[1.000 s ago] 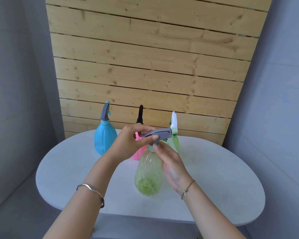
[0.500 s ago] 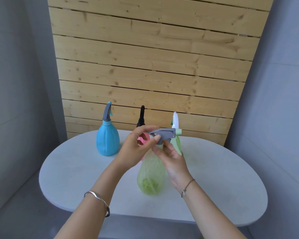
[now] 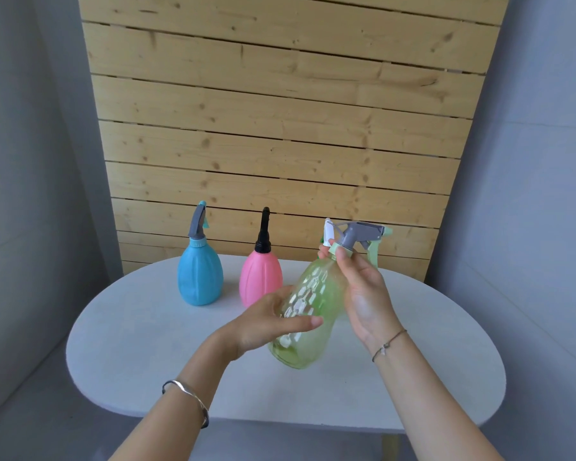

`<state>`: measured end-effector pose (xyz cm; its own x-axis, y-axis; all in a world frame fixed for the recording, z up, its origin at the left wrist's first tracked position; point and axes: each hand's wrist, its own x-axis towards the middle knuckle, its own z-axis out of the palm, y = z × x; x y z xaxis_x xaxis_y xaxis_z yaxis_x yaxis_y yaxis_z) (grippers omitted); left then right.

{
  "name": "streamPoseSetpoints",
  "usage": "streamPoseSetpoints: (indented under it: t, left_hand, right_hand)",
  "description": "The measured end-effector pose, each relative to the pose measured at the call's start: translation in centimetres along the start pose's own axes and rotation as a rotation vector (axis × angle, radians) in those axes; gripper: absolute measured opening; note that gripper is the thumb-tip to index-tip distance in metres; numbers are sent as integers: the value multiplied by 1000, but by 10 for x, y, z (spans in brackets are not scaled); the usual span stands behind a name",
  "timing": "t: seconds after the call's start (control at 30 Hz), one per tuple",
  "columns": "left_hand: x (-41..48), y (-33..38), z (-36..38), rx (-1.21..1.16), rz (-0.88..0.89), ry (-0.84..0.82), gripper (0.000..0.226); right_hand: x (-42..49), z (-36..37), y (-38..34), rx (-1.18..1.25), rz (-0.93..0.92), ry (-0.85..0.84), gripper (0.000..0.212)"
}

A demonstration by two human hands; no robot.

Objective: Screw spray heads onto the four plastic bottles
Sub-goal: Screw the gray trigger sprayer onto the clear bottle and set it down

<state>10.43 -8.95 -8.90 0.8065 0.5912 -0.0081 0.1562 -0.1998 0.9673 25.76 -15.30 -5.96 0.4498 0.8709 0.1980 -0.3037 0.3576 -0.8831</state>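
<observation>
I hold a clear green bottle [image 3: 305, 314] tilted above the white table [image 3: 147, 327]. A grey spray head [image 3: 359, 235] with a pale green trigger sits on its neck. My left hand [image 3: 273, 322] wraps the bottle's lower body. My right hand [image 3: 363, 291] grips the neck at the collar. At the back stand a blue bottle [image 3: 200, 277] with a grey head and a pink bottle [image 3: 261, 281] with a black head. A white spray head [image 3: 330, 232] of another bottle peeks out behind the green one; that bottle's body is hidden.
A wooden slat wall [image 3: 280, 128] rises right behind the table, with grey walls on both sides. The table's front edge lies close to my forearms.
My left hand left the spray head and dropped to the bottle's body. The bottle rose and tilted with its top to the right. My right hand kept its hold at the neck.
</observation>
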Motion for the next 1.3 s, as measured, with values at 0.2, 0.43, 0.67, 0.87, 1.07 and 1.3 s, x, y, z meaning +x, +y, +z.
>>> streamPoseSetpoints:
  t: [0.2,0.43,0.67,0.87,1.07,1.3]
  left_hand:
    - [4,-3,9,74,73,189,53]
    - [7,0,21,159,178,450,56]
    - [21,3,41,219,320,489,77]
    - [37,2,71,308,358,394,99]
    - [54,-10,60,147,263,386,105]
    - [73,-36,50,146,82,415,103]
  right_hand:
    - [0,3,6,-55,-42,121,46]
    - [1,-3,-1,-301,-42,102,39]
    - [-6,2,3,-543,133,142,70]
    - [-1,-5,-5,-594,-46,262,58]
    - [34,-52,-34,-606,-181,327,49]
    - [69,-119,-6,-611,-130,411,66]
